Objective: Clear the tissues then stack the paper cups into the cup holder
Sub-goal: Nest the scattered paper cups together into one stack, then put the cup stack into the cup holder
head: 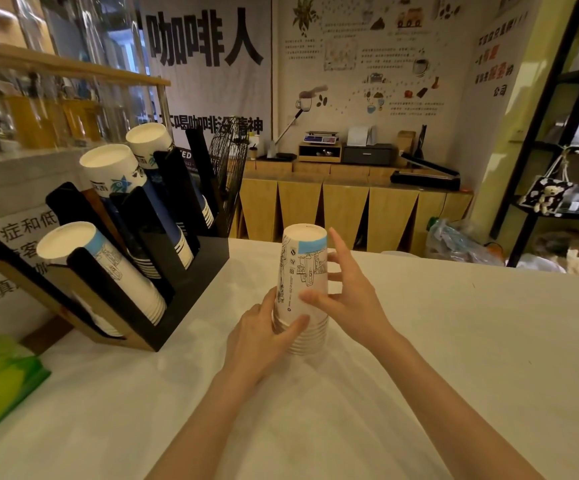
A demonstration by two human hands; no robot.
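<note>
An upside-down stack of paper cups (302, 282) stands on the white counter (454, 341). The left hand (264, 337) has its fingers clamped round the lower rims; the right hand (347, 296) pinches the stack higher up, thumb against fingers. The cup holder (198, 268) sits at ten o'clock of the stack, and a green tissue pack (0, 386) at eight.

The stack of paper cups (302, 271) is showing white with black line drawings and a pale blue band; the cup holder (192, 282) is looking black, the tabletop (454, 341) white, the packet (0, 382) green.

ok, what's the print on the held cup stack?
The cup stack is white with black line drawings and a light-blue patch near its top; head view.
</note>
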